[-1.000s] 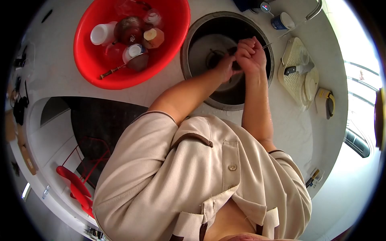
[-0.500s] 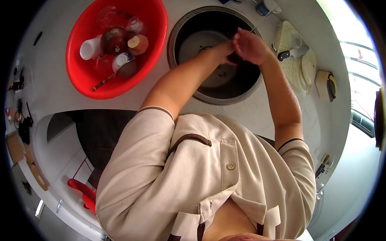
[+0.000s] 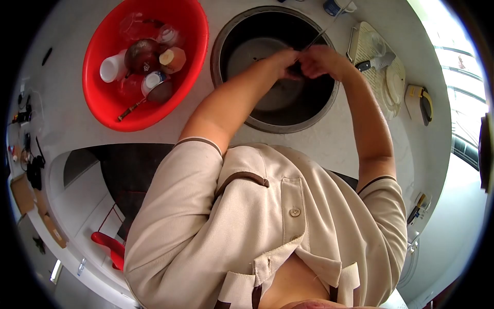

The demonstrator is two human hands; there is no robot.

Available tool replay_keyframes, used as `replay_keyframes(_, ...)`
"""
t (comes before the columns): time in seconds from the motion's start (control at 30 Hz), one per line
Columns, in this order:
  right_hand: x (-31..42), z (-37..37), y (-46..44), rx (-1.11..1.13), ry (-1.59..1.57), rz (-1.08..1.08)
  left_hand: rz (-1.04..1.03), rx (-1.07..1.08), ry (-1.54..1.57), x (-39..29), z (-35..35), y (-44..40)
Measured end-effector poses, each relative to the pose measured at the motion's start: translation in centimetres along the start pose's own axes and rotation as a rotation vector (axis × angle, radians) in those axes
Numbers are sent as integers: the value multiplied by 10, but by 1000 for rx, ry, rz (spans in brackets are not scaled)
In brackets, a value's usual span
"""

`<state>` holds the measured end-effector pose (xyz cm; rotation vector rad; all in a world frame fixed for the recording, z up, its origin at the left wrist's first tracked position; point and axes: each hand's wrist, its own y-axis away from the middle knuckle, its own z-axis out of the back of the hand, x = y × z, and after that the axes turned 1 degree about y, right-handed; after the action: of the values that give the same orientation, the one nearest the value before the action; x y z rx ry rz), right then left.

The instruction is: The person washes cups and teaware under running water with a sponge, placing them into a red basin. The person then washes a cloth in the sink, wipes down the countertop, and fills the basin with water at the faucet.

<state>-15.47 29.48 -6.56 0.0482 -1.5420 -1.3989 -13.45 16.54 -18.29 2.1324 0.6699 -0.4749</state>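
The sink (image 3: 282, 129) is set into the table (image 3: 334, 140). Left of the sink stands a basin (image 3: 193, 47), in which lie a cup (image 3: 112, 68) and a handled utensil (image 3: 132, 109). Right of the sink is a tray (image 3: 366, 40), a knife (image 3: 378, 63) lying on it. Behind the sink, toward its right, stands a tub (image 3: 335, 7). The left hand (image 3: 288, 64) and right hand (image 3: 320, 61) are over the sink.
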Motion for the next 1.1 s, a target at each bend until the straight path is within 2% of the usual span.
replay_keyframes(0.03, 3, -7, 1, -2, -3, 1, 1, 1, -3, 2, -1, 4)
replay_keyframes(0.1, 9, -25, 2, 36, -481, 136, -80, -7, 124, 6, -3, 16)
replay_keyframes(0.13, 10, -30, -3, 35, -483, 137, -79, -6, 121, 5, -5, 21)
replay_keyframes(0.2, 4, -37, -19, 317, -935, 139, -56, -94, 217, 0, -8, 31)
replay_keyframes(0.23, 0, -39, -24, 319, -937, 140, -62, -123, 240, 1, -8, 31)
replay_keyframes(0.3, -4, -43, -34, 642, -1147, 251, -130, -205, 247, 7, -6, 24)
replay_keyframes(0.33, -3, -47, -33, 647, -1145, 252, -187, -251, 228, 11, -6, 19)
replay_keyframes(0.4, -4, -57, -26, -291, -1065, 461, -339, -364, 144, 18, -5, 7)
replay_keyframes(0.43, -8, -57, -23, -586, -771, 542, -418, -425, 98, 23, -4, 3)
replay_keyframes(0.5, -25, -61, -40, -882, -370, 554, -594, -544, -1, 25, -4, 1)
replay_keyframes(0.53, -31, -63, -42, -881, -369, 555, -687, -604, -57, 23, -5, 4)
replay_keyframes(0.6, -41, -69, -41, -301, -1159, 195, -1047, -662, -714, 20, -13, 24)
replay_keyframes(0.63, -46, -71, -47, -294, -1154, 197, -1051, -670, -712, 18, -17, 34)
replay_keyframes(0.7, -51, -82, -52, -16, -1430, 352, -1141, -634, -664, 16, -22, 52)
replay_keyframes(0.73, -50, -91, -48, -142, -1305, 381, -1217, -691, -663, 14, -21, 55)
replay_keyframes(0.77, -46, -98, -46, -139, -1304, 382, -1219, -694, -663, 11, -21, 55)
replay_keyframes(0.83, -23, -114, -33, -374, -1281, 524, -1259, -906, -562, 6, -19, 51)
replay_keyframes(0.87, -18, -118, -34, -462, -1213, 602, -1258, -908, -563, 2, -17, 50)
replay_keyframes(0.93, -2, -119, -30, -540, -1134, 582, -932, -825, -438, -10, -17, 53)
replay_keyframes(0.97, 5, -117, -28, -617, -1051, 566, -931, -824, -438, -17, -18, 55)
replay_keyframes(1.0, 11, -112, -31, -696, -950, 474, -853, -837, -463, -26, -18, 56)
replay_keyframes(1.03, 16, -108, -32, -697, -951, 475, -775, -849, -488, -32, -17, 56)
replay_keyframes(1.1, 25, -101, -36, -700, -860, 477, -850, -860, -518, -42, -11, 49)
